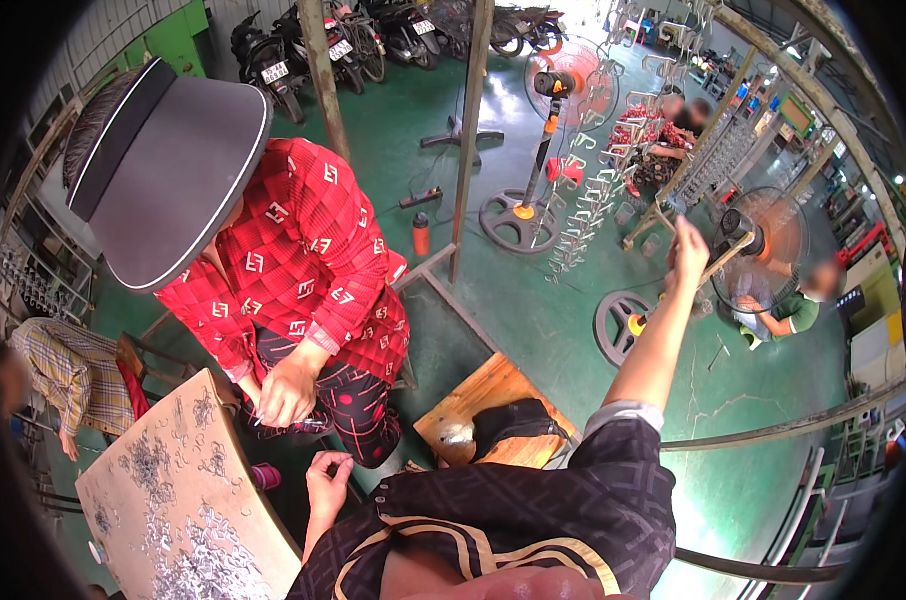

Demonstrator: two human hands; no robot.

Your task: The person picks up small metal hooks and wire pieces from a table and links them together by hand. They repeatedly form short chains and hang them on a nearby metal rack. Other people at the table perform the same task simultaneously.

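Observation:
My right arm stretches out to the far right, and my right hand (pixel 689 252) is closed at the fingertips by a thin bent metal piece (pixel 661 212). Strings of hanging metal hooks (pixel 595 190) are just left of it. Low in the middle, my left hand (pixel 328 484) has its fingers curled and pressed together; anything in them is too small to make out. To its left stands a board-topped table (pixel 108 480) bearing a heap of small metal clips (pixel 208 555). Facing it, a person in a red patterned shirt (pixel 303 230) holds small metal parts between their hands (pixel 288 395).
A wooden stool (pixel 463 395) with a black bag (pixel 513 425) stands ahead of me. Metal posts (pixel 470 140) and a curved rail (pixel 793 428) frame the space. Two standing fans (pixel 548 85) (pixel 748 235) are beyond. Other people sit farther off; motorbikes (pixel 273 70) line the back.

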